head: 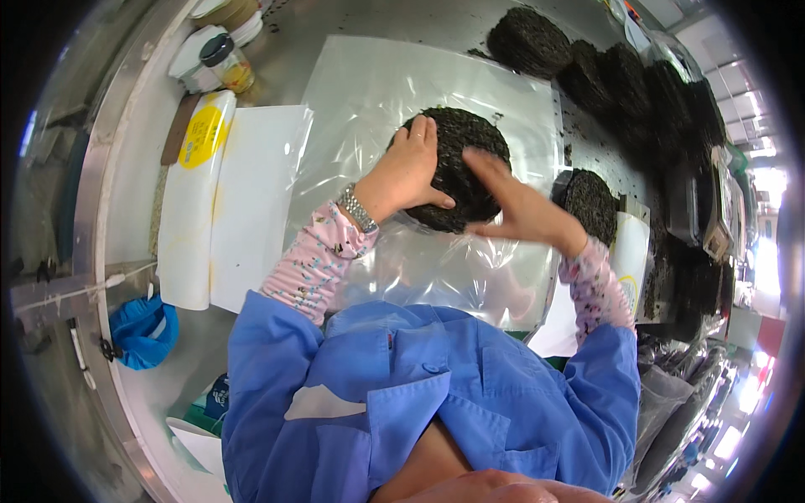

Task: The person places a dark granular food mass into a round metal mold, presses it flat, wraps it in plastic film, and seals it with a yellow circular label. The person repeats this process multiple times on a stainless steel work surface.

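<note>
A round, dark stack of what looks like dried seaweed sheets [462,182] sits on clear plastic film [377,82] before me. My left hand [412,170] rests on its left side with the thumb apart from the fingers. Over its right side is my right hand [522,198], blurred, fingers spread; whether it touches the stack I cannot tell. Neither hand is closed around anything. Close to my right forearm stands another dark round stack [590,204].
Several dark stacks [528,41] line the far right of the metal table. At the left lie white paper or film rolls [195,239], a dark-lidded jar [229,66] and a blue fabric item [143,333]. Bundled plastic packs [679,402] lie at the lower right.
</note>
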A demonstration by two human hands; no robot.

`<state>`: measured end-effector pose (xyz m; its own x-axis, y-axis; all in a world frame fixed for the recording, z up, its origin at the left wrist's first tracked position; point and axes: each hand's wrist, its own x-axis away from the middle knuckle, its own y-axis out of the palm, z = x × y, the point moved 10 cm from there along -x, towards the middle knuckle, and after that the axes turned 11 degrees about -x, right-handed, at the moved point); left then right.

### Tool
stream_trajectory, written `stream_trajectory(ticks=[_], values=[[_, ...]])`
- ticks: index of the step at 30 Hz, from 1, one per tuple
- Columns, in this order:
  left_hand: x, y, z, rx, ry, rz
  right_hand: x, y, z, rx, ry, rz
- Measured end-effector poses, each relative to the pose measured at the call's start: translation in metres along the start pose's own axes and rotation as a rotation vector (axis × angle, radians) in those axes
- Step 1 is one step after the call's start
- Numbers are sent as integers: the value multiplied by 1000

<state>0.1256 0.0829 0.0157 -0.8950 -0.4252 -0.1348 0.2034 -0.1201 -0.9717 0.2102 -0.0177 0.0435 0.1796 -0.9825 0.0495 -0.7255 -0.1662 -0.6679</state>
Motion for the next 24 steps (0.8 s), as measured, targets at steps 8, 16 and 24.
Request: stream_trajectory(ticks=[8, 16, 24], values=[[-22, 47, 3, -259, 18, -288, -47, 16, 57, 361, 201, 23], [-26, 79, -1, -305, 3, -476, -56, 50, 96, 405, 203, -43], [-28, 108, -14, -267, 118, -423, -66, 55, 112, 305, 209, -90]])
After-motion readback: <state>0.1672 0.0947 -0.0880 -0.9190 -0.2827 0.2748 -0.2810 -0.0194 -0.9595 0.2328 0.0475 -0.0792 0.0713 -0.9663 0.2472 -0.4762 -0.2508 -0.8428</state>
